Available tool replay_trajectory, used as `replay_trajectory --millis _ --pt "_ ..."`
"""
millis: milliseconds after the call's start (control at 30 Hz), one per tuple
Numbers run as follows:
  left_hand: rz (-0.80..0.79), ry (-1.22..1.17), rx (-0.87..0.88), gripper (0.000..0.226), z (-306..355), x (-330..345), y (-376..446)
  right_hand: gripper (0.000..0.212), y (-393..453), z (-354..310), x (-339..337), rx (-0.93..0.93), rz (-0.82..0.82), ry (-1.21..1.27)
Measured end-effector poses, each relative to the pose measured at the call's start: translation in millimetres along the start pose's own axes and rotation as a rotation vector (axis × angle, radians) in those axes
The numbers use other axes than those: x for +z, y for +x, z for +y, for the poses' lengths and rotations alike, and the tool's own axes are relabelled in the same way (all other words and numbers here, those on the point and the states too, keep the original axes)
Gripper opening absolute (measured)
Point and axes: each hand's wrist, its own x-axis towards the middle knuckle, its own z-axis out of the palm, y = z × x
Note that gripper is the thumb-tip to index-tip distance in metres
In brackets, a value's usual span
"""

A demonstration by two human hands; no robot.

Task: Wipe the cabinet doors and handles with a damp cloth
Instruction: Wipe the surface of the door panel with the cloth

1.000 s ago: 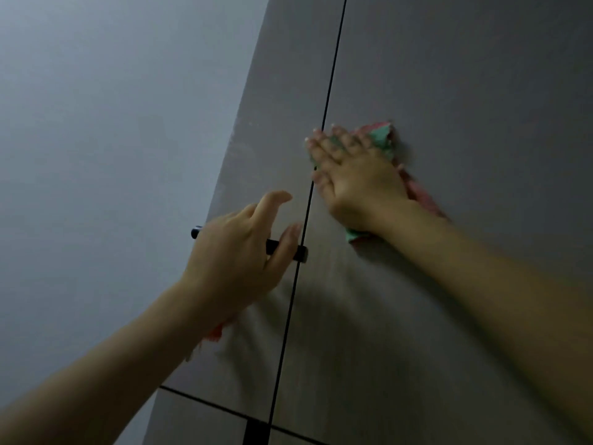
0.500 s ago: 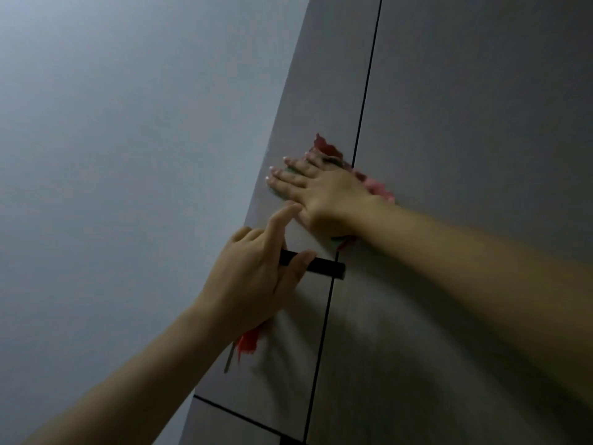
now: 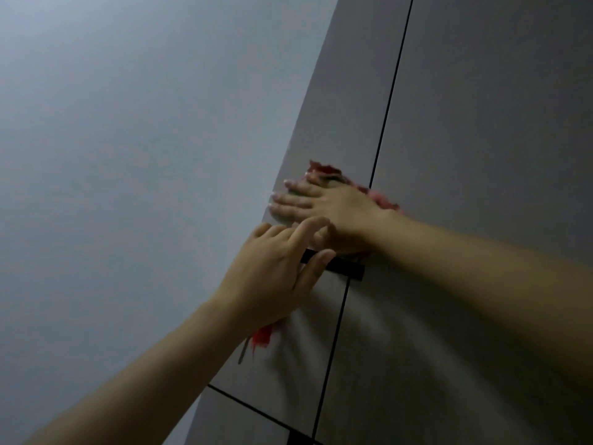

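head view: right hand (image 3: 333, 210) presses a red cloth (image 3: 324, 170) flat-fingered against the left cabinet door (image 3: 346, 123); left hand (image 3: 272, 277), fingers loosely spread, rests at the black handle (image 3: 345, 269).

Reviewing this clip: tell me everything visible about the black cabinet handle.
The black handle is a slim, straight bar with a matte, dark finish, mounted roughly horizontally on the left cabinet door, its right end stopping at the dark seam between the doors. Only its right portion shows; the rest is hidden behind the left hand, whose thumb lies over the bar while the fingers stay loosely extended above it. The right hand presses a red cloth flat on the door just above.
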Motion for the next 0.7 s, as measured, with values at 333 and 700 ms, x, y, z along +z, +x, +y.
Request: replay_trajectory --millis 333,700 --pt "0.007 0.013 -0.014 0.05 4 0 0 0.053 -12 13 -1 0.227 0.074 0.03" --pt "-0.022 0.058 0.036 0.055 -1 2 -3 0.054 -84 -7 16 0.354 0.072 0.063"
